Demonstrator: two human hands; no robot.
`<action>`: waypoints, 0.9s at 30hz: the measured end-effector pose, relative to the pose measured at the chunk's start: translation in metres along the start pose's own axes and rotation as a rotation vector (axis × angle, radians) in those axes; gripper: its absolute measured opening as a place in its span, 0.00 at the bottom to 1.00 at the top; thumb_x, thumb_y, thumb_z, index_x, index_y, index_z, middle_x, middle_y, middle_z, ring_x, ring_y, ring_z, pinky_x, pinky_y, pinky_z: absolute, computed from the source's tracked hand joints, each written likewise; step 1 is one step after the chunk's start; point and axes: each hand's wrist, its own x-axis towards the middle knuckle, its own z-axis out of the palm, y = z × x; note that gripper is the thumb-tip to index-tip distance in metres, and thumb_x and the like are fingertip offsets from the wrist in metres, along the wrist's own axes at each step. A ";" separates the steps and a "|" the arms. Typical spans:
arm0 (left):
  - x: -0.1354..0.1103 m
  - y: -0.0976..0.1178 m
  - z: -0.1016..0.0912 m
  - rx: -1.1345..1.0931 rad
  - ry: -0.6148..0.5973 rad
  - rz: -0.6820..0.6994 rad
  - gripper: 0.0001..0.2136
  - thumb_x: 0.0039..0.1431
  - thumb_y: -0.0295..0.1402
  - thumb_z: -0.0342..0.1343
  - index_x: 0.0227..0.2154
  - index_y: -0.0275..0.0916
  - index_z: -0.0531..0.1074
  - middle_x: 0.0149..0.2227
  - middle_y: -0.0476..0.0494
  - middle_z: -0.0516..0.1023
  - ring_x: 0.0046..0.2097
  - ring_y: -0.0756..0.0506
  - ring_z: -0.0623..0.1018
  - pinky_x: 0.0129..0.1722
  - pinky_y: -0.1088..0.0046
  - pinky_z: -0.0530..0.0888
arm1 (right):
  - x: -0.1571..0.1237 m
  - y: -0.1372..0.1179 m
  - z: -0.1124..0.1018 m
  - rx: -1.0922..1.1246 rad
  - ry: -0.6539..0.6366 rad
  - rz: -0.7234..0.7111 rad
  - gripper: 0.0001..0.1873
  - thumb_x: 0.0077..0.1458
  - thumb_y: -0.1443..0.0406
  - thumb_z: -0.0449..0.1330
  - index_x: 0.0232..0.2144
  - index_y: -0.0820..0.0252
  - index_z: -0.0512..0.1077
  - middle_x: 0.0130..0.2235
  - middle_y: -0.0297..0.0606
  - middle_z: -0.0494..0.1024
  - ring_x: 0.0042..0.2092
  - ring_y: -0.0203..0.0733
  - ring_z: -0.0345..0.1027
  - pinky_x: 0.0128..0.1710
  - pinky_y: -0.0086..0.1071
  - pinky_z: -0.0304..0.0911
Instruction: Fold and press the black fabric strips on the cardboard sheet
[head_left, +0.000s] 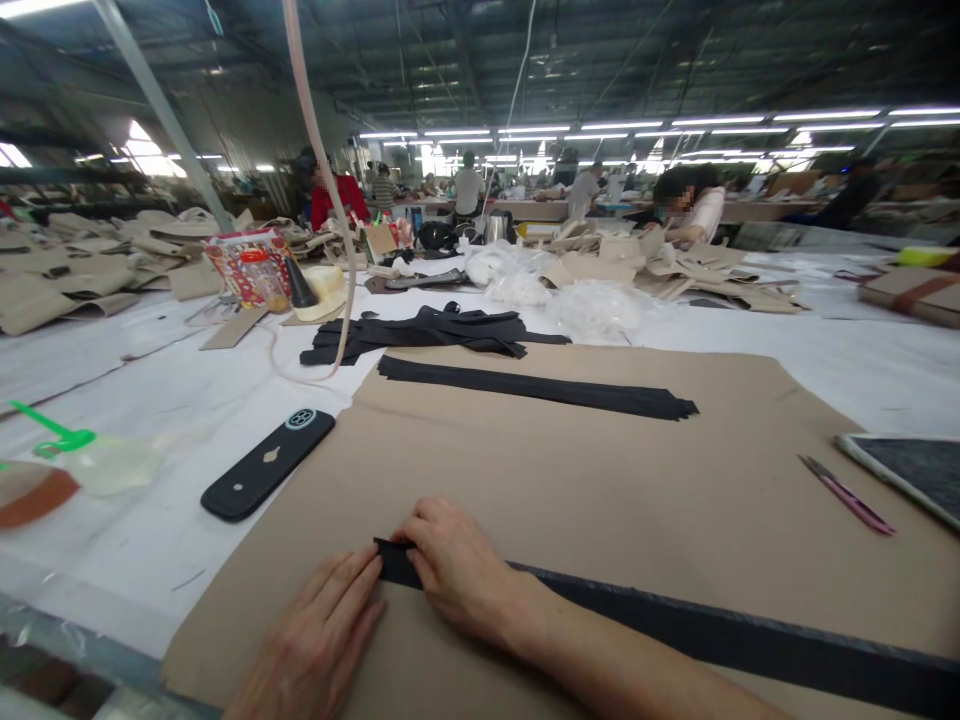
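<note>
A long black strip lies across the tan sheet and runs out of view at the lower right. Its left end is under both hands. My right hand is closed on the strip near that end, fingers bent over the upper edge and thumb below; the exact grip is partly hidden. Stretched out flat, the fingers of my left hand touch the strip's end corner with their tips. Farther up the sheet rests a neat stack of black strips. Behind it is a loose heap of black strips.
A black phone lies at the sheet's left edge. Thread snips and a dark grey panel are at right. A squeeze bottle lies far left. A hose hangs down. Co-workers sit beyond piles of tan pieces.
</note>
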 end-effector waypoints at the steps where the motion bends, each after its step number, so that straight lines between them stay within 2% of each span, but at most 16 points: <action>1: 0.000 0.000 0.000 0.001 0.007 -0.003 0.17 0.63 0.35 0.50 0.53 0.36 0.66 0.53 0.42 0.73 0.55 0.45 0.71 0.54 0.70 0.71 | -0.001 0.000 0.000 -0.009 -0.005 -0.017 0.13 0.56 0.73 0.52 0.41 0.60 0.73 0.39 0.38 0.71 0.44 0.39 0.63 0.47 0.30 0.60; 8: 0.000 0.000 0.000 -0.030 0.001 -0.024 0.17 0.63 0.35 0.49 0.53 0.36 0.66 0.53 0.42 0.73 0.55 0.46 0.71 0.54 0.71 0.70 | -0.009 0.000 0.003 -0.098 -0.017 -0.132 0.17 0.53 0.77 0.52 0.44 0.61 0.71 0.42 0.40 0.70 0.45 0.38 0.61 0.47 0.27 0.59; 13: -0.004 -0.003 0.003 -0.019 -0.020 -0.014 0.18 0.63 0.34 0.50 0.55 0.37 0.65 0.55 0.43 0.72 0.56 0.47 0.70 0.56 0.71 0.68 | -0.011 0.000 0.005 -0.235 -0.021 -0.179 0.12 0.59 0.74 0.52 0.44 0.61 0.70 0.42 0.39 0.69 0.44 0.39 0.59 0.47 0.29 0.58; 20: -0.006 -0.009 0.001 -0.005 -0.063 -0.024 0.19 0.63 0.37 0.49 0.56 0.39 0.65 0.56 0.44 0.71 0.56 0.47 0.71 0.55 0.72 0.69 | -0.010 -0.004 0.007 -0.398 -0.015 -0.221 0.08 0.62 0.70 0.52 0.43 0.60 0.66 0.40 0.36 0.69 0.41 0.42 0.58 0.42 0.36 0.57; 27: -0.004 -0.010 -0.006 -0.036 -0.077 -0.061 0.18 0.63 0.37 0.49 0.55 0.44 0.66 0.55 0.46 0.71 0.54 0.47 0.72 0.54 0.72 0.70 | -0.007 -0.012 0.003 -0.427 -0.039 -0.204 0.10 0.61 0.70 0.52 0.46 0.58 0.64 0.41 0.35 0.69 0.40 0.43 0.57 0.40 0.38 0.56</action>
